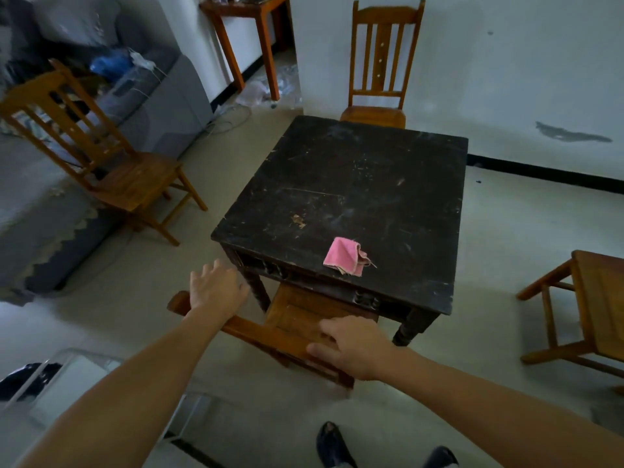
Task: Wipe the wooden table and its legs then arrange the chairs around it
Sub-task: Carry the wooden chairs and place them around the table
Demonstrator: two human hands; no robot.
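Pale floor and white wall with black skirting behind. Stood before dark wooden table [354, 184]; pink cloth [344, 256] folded and laid on scuffed top near front edge, likely parked there to free both hands for chairs. Held near chair [297, 319] by top rail, seat partly under table's front side, probably so as to push it in square. Laid left hand [216, 292] over rail's left end, fingers loosely spread and extended, not curled round wood. Gripped rail further right with right hand [354, 346], fingers curled over far side, thumb on near side. Showed far chair [373, 114] already drawn up against opposite side; left-side chair [138, 180] well apart, beside grey sofa [175, 106]; right-side chair [601, 298] also apart, cut by frame edge. Judged arranging stage under way, two chairs yet to place. Showed clear plastic bin [84, 369] on floor at lower left, something dark inside, not identifiable. Showed pulls on table apron; drawers, if such, shut, contents hidden.
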